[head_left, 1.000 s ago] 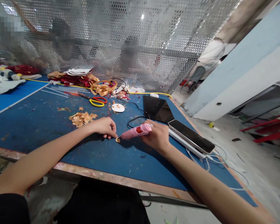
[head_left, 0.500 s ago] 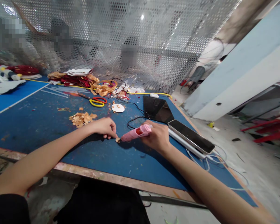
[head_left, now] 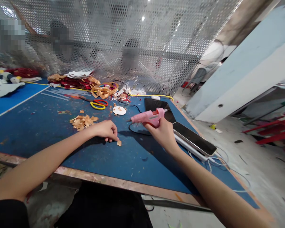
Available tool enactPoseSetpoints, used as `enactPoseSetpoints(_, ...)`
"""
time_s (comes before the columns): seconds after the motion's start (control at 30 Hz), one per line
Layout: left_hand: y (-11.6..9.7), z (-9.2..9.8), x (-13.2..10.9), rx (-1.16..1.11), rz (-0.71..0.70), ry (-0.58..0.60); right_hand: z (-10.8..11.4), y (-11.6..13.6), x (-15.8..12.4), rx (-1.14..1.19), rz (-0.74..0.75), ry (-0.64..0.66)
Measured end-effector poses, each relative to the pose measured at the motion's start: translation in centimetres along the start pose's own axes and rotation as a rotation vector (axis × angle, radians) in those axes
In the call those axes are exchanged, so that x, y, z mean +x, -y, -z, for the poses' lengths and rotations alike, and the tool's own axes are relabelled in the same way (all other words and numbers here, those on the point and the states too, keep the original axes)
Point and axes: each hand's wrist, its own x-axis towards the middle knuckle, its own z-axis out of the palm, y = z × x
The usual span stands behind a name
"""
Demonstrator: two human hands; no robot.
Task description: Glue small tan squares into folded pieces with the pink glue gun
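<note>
My right hand [head_left: 161, 130] is wrapped round the handle of a pink glue gun [head_left: 148, 117], raised over the table with its nozzle pointing left. My left hand [head_left: 108, 130] rests low on the tabletop, fingers curled, its fingertips at the edge of a small tan-gold scrap [head_left: 119, 143] lying on the blue surface. Behind my left wrist is a loose pile of similar gold scraps [head_left: 82, 122]. A white oval piece [head_left: 119, 110] with a few scraps on it lies farther back, between the two hands.
Red-and-yellow scissors [head_left: 98, 104] and clear glue sticks [head_left: 55, 95] lie at the back left. Red and gold fabric [head_left: 78, 81] is heaped by the perforated metal screen [head_left: 142, 72]. A phone [head_left: 194, 138] and a dark tablet [head_left: 154, 104] lie on the right, with cables around them.
The glue gun has lifted up and right, away from the small gold scrap, with its nozzle now level. My left hand has stayed at the scrap.
</note>
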Motion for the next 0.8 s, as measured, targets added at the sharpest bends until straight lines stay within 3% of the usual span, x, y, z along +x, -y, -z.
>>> enactPoseSetpoints(0.07,0.0,0.0,0.0,0.001,-0.016,0.014,-0.7,-0.4,-0.1,0.095,0.059,-0.072)
enactPoseSetpoints(0.2,-0.3,-0.1,-0.2,0.016,-0.037,0.021,-2.3,-0.5,-0.8,0.149,0.184,0.002)
enactPoseSetpoints(0.47,-0.9,-0.6,-1.0,0.102,-0.065,-0.021,-3.0,-0.3,-1.1,0.141,0.144,-0.042)
enactPoseSetpoints(0.57,-1.1,-0.7,-1.2,0.112,-0.053,-0.002,-2.1,0.1,-1.0,0.169,0.119,-0.171)
enactPoseSetpoints(0.67,-1.2,-0.6,-1.2,0.095,-0.040,0.033,-1.0,0.8,-1.2,0.243,0.124,-0.380)
enactPoseSetpoints(0.73,-1.2,-0.4,-1.2,0.063,-0.037,0.060,-0.3,1.4,-1.5,0.295,0.170,-0.533)
enactPoseSetpoints(0.8,-1.3,-0.2,-1.1,0.015,-0.041,0.090,0.2,1.8,-1.9,0.332,0.290,-0.594)
